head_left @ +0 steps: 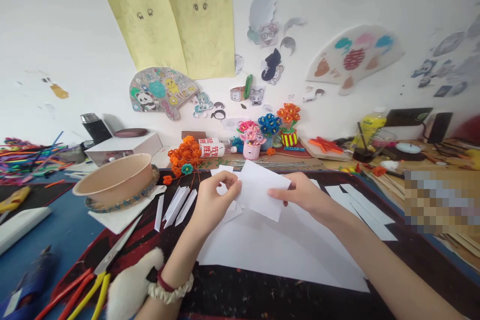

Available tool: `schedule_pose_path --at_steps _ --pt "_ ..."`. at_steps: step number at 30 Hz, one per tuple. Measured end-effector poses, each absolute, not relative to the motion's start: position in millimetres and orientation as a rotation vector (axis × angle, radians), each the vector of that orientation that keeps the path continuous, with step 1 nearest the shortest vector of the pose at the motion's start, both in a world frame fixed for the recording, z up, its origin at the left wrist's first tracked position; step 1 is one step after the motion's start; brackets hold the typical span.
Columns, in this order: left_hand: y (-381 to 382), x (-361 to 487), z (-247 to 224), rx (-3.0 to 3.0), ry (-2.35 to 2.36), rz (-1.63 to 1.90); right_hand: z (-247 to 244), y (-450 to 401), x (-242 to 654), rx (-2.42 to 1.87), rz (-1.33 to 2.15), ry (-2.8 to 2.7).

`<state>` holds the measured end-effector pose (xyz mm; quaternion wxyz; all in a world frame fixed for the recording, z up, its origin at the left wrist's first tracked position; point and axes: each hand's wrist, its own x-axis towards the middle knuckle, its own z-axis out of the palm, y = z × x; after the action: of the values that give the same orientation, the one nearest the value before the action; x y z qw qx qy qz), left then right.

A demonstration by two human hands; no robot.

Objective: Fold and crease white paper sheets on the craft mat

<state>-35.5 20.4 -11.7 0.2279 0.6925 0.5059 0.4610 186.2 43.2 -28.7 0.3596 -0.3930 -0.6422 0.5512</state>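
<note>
Together, left hand [214, 197] and right hand [302, 192] hold paper [260, 191], perhaps folded.

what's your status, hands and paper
Left hand and right hand pinching small white paper. Held above large white sheet. Nothing seen blocking it.

Left hand [212, 197] near right hand [304, 191], fingers [226, 175] of both in pinches.

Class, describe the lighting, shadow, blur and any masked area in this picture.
Head view: the light is soft, leaving the sheet between left hand and right hand nearly featureless; head view: a faint shadow beside the flask; head view: the blue tool looks blurred; head view: a pixelated patch masks part of the right side.
</note>
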Motion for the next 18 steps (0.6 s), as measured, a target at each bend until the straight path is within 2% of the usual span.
schedule_pose_path --at_steps 10,18 --pt "26.7 -42.4 -17.4 1.889 1.336 1.259 -31.1 46.2 184.0 -1.063 1.197 -1.476" --pt "28.0 -41.0 -17.4 1.856 1.313 1.203 -30.5 44.1 183.6 -1.093 1.185 -1.480"
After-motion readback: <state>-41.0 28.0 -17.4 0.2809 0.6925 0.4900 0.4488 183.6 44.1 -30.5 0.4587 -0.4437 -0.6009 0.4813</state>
